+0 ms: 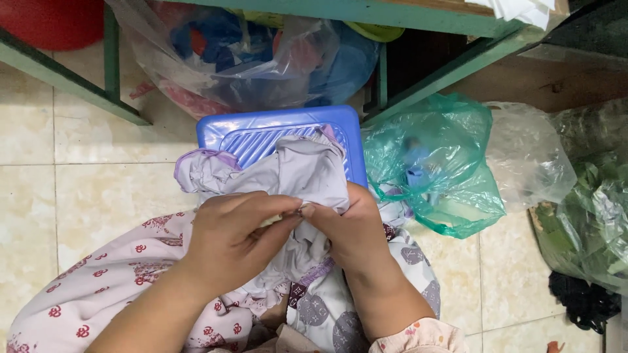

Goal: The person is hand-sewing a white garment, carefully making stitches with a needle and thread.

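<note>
The blue plastic lid (248,134) lies in the middle, ribbed and shiny, and everything else sits around it.

Far to the left of the lid, up in the corner, is a red round thing (46,23). A green metal frame (85,88) runs between it and the lid. Below that is the pale tiled floor (98,189).

Just behind the lid is a clear plastic bag (242,59) stuffed with blue and red things.

On top of the lid lies a soft grey cloth (294,170) with a purple edge, all crumpled. It hangs down off the near side of the lid to the person's lap.

The left hand (232,238) is just below the lid. Its grip is closed, pinching the cloth between thumb and fingertips. The right hand (353,232) is right beside it, touching it at the fingertips. Its grip is closed on the same cloth too. Something tiny may sit between the fingertips, but I cannot tell what.

To the right of the lid, touching its side, is a green plastic bag (451,170) with something blue inside. Further right is a clear bag (530,157), then a bag of green leaves (598,216) at the edge.
</note>
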